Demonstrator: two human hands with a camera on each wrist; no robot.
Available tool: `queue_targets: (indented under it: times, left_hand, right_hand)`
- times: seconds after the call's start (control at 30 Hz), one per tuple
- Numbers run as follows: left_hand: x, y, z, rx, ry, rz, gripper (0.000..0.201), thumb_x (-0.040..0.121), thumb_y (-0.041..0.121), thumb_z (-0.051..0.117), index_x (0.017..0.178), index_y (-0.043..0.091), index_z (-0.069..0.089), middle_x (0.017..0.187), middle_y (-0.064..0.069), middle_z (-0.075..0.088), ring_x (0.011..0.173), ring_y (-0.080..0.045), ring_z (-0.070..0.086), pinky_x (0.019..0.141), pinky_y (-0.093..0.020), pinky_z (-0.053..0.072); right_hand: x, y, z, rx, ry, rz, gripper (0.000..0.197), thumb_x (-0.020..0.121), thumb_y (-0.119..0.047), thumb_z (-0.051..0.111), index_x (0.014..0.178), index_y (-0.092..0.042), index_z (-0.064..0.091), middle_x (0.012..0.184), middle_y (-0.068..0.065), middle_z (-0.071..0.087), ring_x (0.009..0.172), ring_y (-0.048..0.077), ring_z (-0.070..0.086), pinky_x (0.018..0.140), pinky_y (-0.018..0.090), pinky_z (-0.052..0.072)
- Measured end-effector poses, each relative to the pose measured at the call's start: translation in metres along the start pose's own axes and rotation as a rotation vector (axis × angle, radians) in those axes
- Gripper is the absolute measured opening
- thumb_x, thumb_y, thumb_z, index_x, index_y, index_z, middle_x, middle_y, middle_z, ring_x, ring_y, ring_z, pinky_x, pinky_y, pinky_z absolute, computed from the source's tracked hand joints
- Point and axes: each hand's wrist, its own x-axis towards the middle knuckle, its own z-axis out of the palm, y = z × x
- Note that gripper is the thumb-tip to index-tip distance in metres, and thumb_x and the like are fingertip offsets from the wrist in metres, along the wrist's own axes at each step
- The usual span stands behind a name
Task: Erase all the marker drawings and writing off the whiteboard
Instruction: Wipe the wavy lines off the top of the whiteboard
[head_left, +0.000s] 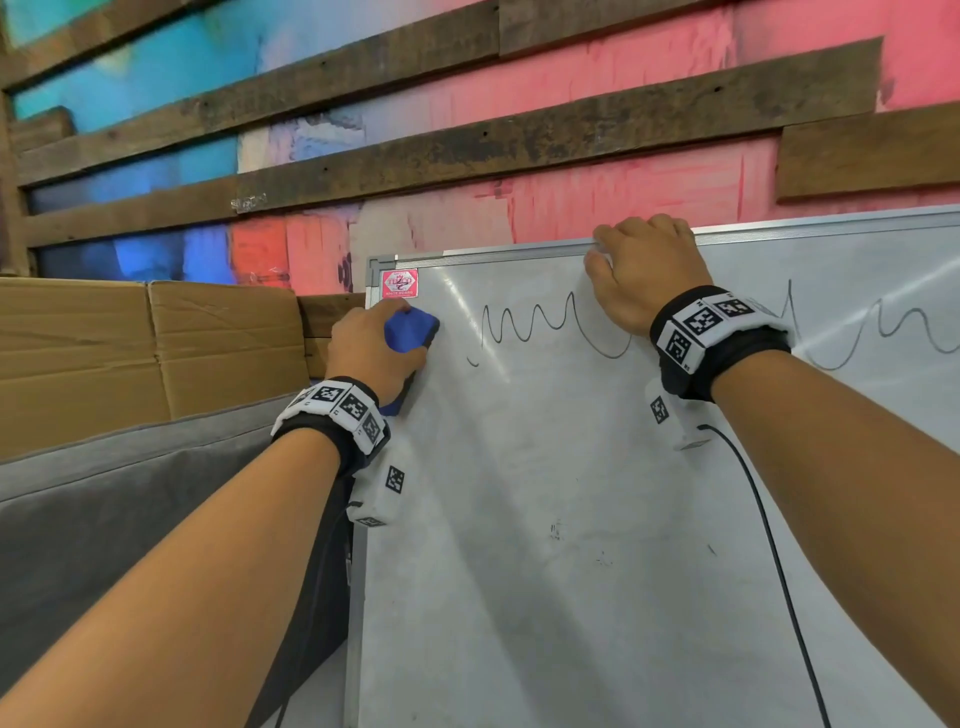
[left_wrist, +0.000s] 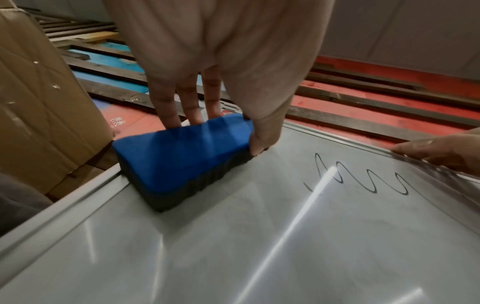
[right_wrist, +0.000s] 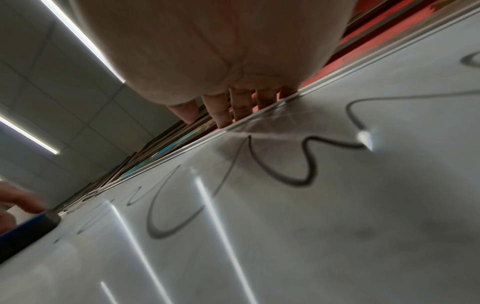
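A whiteboard (head_left: 545, 519) in a silver frame leans against the painted wall. A black wavy marker line (head_left: 524, 322) runs across its upper part, from near the left side off to the right edge. My left hand (head_left: 371, 348) grips a blue eraser (head_left: 410, 327) with a dark felt base and presses it flat on the board's top left corner, just left of where the line starts. The eraser (left_wrist: 182, 158) lies against the left frame with the scribble (left_wrist: 363, 181) beyond it. My right hand (head_left: 641, 275) holds the board's top edge, fingers hooked over the frame (right_wrist: 259, 115).
A red sticker (head_left: 400, 283) marks the board's top left corner. Cardboard boxes (head_left: 145, 353) and a grey cushioned surface (head_left: 130, 519) stand to the board's left. A black cable (head_left: 769, 545) hangs from my right wrist across the board. Faint smudges (head_left: 556, 530) dot the middle.
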Motion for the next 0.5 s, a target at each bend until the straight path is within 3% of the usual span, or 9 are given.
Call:
queue_targets:
  times: [0.1,0.2,0.37,0.43,0.5]
  left_hand:
    - [-0.002,0.005,0.002,-0.026,-0.004,0.046,0.059,0.079,0.027,0.079,0.135,0.028,0.06,0.124,-0.008,0.061,0.111,-0.029,0.059,0.096,-0.041,0.05]
    - [-0.003,0.009,0.006,0.012,-0.044,0.081,0.059,0.077,0.032,0.08,0.134,0.03,0.063,0.123,-0.005,0.061,0.11,-0.025,0.056,0.096,-0.038,0.048]
    - [0.003,0.015,0.009,-0.11,0.026,0.022,0.059,0.08,0.034,0.079,0.135,0.026,0.062,0.134,-0.005,0.061,0.119,-0.026,0.058,0.101,-0.035,0.045]
    - [0.001,0.015,0.011,-0.126,0.015,0.018,0.059,0.078,0.033,0.08,0.133,0.026,0.063,0.13,-0.006,0.061,0.115,-0.027,0.059,0.098,-0.035,0.046]
    - [-0.005,0.012,0.01,-0.063,-0.018,0.001,0.055,0.072,0.036,0.082,0.123,0.029,0.065,0.116,-0.006,0.057,0.101,-0.028,0.058,0.085,-0.037,0.05]
  right_hand:
    - [0.0,-0.001,0.002,0.0,-0.005,0.006,0.057,0.093,-0.044,0.023,0.122,-0.012,0.059,0.115,0.013,0.063,0.108,0.039,0.049,0.102,0.048,0.029]
    - [0.001,0.0,0.003,-0.002,-0.02,0.007,0.059,0.092,-0.046,0.022,0.124,-0.012,0.058,0.116,0.013,0.063,0.111,0.039,0.048,0.104,0.048,0.028]
    - [0.0,0.001,0.003,-0.005,-0.007,0.0,0.059,0.092,-0.047,0.022,0.124,-0.012,0.058,0.115,0.013,0.063,0.109,0.038,0.048,0.103,0.048,0.029]
    - [-0.001,0.001,0.004,-0.002,-0.002,-0.002,0.06,0.091,-0.047,0.022,0.124,-0.012,0.058,0.116,0.013,0.063,0.109,0.038,0.048,0.103,0.048,0.029]
    - [-0.001,0.001,0.003,0.0,-0.008,-0.001,0.06,0.091,-0.047,0.022,0.125,-0.012,0.058,0.117,0.013,0.063,0.11,0.038,0.048,0.104,0.048,0.028]
